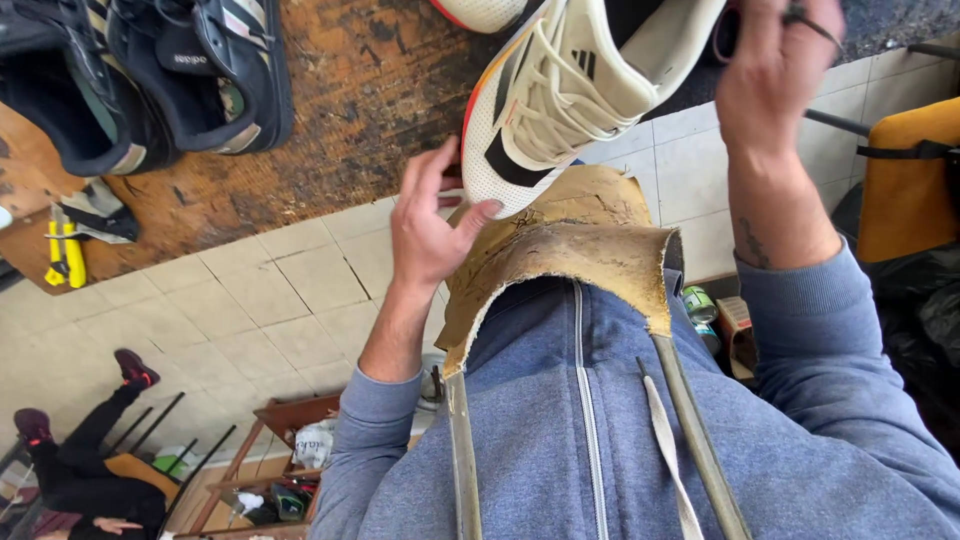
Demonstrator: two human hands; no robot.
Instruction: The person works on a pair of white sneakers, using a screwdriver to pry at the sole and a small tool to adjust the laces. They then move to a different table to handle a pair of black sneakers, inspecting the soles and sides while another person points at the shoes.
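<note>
At ten o'clock a pair of dark shoes sits on the worn wooden bench. Near centre the left hand is spread, fingertips touching the toe of the white sneaker, which rests at twelve o'clock on a leather apron. At one o'clock the right hand pinches a thin dark cord.
</note>
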